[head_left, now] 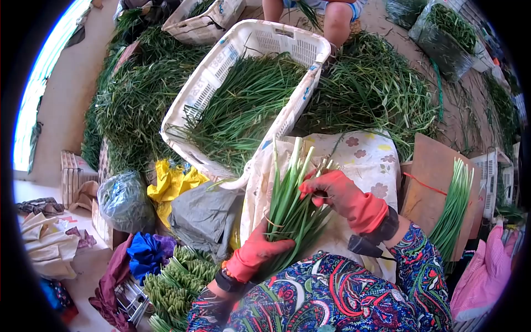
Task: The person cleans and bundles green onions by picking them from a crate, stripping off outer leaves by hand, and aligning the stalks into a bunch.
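A bunch of garlic chives, pale stem ends up, is gripped around its lower middle by my left hand in a red rubber glove. A thin tan band shows around the stalks just above that thumb. My right hand, gloved the same way, is closed with its fingertips pinched at the right edge of the bunch; what lies between them is hidden. The leafy ends hang down over my patterned sleeves and lap. Beneath the hands lies a pale floral cloth.
Ahead stands a white plastic crate of loose chives, with heaps of greens around it. At right, chives lie on a brown board. Bundled chives sit lower left. Another person's knees are at the top.
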{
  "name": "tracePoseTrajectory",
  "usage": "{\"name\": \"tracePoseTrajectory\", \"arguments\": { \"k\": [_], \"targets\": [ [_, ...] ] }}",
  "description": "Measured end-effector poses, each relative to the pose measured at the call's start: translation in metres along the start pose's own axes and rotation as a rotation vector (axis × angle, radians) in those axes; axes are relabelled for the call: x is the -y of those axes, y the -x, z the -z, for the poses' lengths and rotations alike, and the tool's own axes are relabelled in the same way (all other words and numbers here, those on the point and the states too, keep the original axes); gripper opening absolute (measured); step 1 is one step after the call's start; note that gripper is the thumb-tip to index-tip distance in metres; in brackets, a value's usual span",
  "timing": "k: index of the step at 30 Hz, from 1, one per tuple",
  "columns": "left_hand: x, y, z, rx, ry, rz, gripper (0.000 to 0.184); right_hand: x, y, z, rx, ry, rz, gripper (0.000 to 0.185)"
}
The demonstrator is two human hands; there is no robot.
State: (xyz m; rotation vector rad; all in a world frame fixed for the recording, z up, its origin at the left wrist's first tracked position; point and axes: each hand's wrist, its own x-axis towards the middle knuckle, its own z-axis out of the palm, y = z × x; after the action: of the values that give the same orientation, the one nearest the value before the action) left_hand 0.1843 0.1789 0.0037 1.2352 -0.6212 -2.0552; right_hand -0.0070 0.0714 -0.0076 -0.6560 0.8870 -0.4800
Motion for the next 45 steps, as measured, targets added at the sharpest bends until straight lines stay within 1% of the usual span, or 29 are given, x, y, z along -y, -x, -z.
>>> {"name": "tracePoseTrajectory", "arguments": {
  "k": [2, 5, 6, 7, 8, 10, 11, 13, 15, 16, 17, 18, 19, 20, 21, 22, 23, 25, 27, 28, 31, 35, 39, 40, 41, 42, 43, 44, 45],
  "targets": [
    [-0.001, 0.0, -0.001, 0.0, 0.008, -0.004, 0.069, 0.009, 0.002, 0.0, -0.053, -0.043, -0.031, 0.015],
    [-0.004, 0.004, -0.004, -0.013, -0.014, 0.006, 0.068, 0.019, 0.002, 0.003, -0.097, 0.006, -0.04, 0.015],
    [-0.005, 0.005, -0.005, -0.012, -0.03, 0.009, 0.068, 0.026, 0.005, 0.004, -0.092, 0.029, 0.033, 0.014],
    [-0.006, 0.006, -0.005, -0.011, -0.045, 0.012, 0.068, 0.018, -0.005, 0.02, -0.156, 0.008, 0.195, 0.012],
    [-0.003, 0.007, -0.003, -0.023, -0.046, 0.015, 0.07, 0.04, -0.011, 0.038, -0.109, -0.189, 0.168, 0.012],
    [0.004, 0.01, 0.001, -0.053, -0.05, 0.025, 0.072, 0.077, -0.013, 0.086, -0.162, -0.312, 0.277, 0.012],
    [0.002, 0.012, 0.002, -0.066, -0.02, 0.055, 0.071, 0.097, -0.007, 0.112, -0.002, -0.453, 0.353, 0.014],
    [-0.004, 0.016, 0.004, -0.091, 0.047, 0.106, 0.07, 0.134, -0.002, 0.154, -0.476, -0.518, 0.696, 0.022],
    [0.001, 0.017, 0.014, -0.112, 0.013, 0.12, 0.066, 0.128, -0.008, 0.244, -0.475, -0.262, 0.583, 0.028],
    [0.004, 0.017, 0.02, -0.12, -0.006, 0.134, 0.064, 0.13, 0.005, 0.196, -0.719, 0.014, 0.404, 0.041],
    [0.005, 0.018, 0.021, -0.127, -0.022, 0.156, 0.062, 0.122, 0.01, 0.163, -0.62, 0.244, 0.493, 0.047],
    [0.003, 0.02, 0.016, -0.11, 0.01, 0.124, 0.054, 0.113, 0.012, 0.14, -0.518, 0.468, 0.575, 0.052],
    [0.004, 0.02, 0.019, -0.088, -0.1, 0.123, 0.053, 0.106, 0.01, 0.123, -0.274, 0.519, 0.541, 0.06],
    [0.006, 0.02, 0.024, -0.064, -0.216, 0.12, 0.051, 0.093, 0.003, 0.107, -0.183, 0.458, 0.413, 0.062],
    [0.007, 0.018, 0.026, -0.056, -0.217, 0.118, 0.052, 0.082, -0.009, 0.095, -0.104, 0.463, 0.295, 0.065],
    [0.009, 0.017, 0.027, -0.049, -0.218, 0.116, 0.054, 0.073, -0.018, 0.083, 0.002, 0.507, 0.21, 0.061],
    [-0.006, 0.016, 0.006, -0.088, -0.01, 0.166, 0.058, 0.067, -0.024, 0.072, 0.11, 0.553, 0.125, 0.057],
    [-0.004, 0.014, 0.004, -0.073, 0.024, 0.156, 0.061, 0.061, -0.031, 0.05, 0.254, 0.793, -0.014, 0.04],
    [-0.007, 0.015, 0.006, -0.084, -0.003, 0.24, 0.061, 0.063, -0.022, 0.028, 0.365, 0.521, -0.083, 0.025],
    [-0.007, 0.015, 0.007, -0.09, -0.015, 0.284, 0.061, 0.058, -0.027, 0.029, 0.36, 0.536, -0.082, 0.023],
    [-0.003, 0.012, 0.006, -0.078, -0.045, 0.276, 0.06, 0.051, -0.023, 0.037, 0.374, 0.529, 0.018, 0.023],
    [0.002, 0.005, 0.006, -0.023, 0.031, 0.233, 0.058, 0.036, -0.031, 0.048, 0.108, 0.462, 0.071, 0.019],
    [0.011, 0.002, 0.012, 0.004, 0.048, 0.193, 0.055, 0.026, -0.034, 0.054, -0.055, 0.358, 0.185, 0.017],
    [0.013, 0.002, 0.014, 0.01, 0.031, 0.183, 0.055, 0.031, -0.032, 0.053, -0.043, 0.28, 0.228, 0.014],
    [0.015, 0.003, 0.018, 0.016, 0.013, 0.171, 0.054, 0.041, -0.029, 0.059, -0.064, 0.118, 0.2, 0.013],
    [0.016, 0.003, 0.02, 0.022, -0.006, 0.157, 0.054, 0.053, -0.027, 0.064, -0.16, 0.043, 0.287, 0.015],
    [0.015, 0.005, 0.02, -0.002, 0.008, 0.165, 0.053, 0.068, -0.026, 0.08, -0.226, -0.01, 0.288, 0.015],
    [0.013, 0.008, 0.02, -0.027, 0.022, 0.174, 0.053, 0.085, -0.021, 0.103, -0.27, 0.054, 0.271, 0.018],
    [0.013, 0.011, 0.02, -0.052, 0.038, 0.184, 0.053, 0.098, -0.017, 0.119, -0.271, 0.025, 0.389, 0.021]
  ]
}}
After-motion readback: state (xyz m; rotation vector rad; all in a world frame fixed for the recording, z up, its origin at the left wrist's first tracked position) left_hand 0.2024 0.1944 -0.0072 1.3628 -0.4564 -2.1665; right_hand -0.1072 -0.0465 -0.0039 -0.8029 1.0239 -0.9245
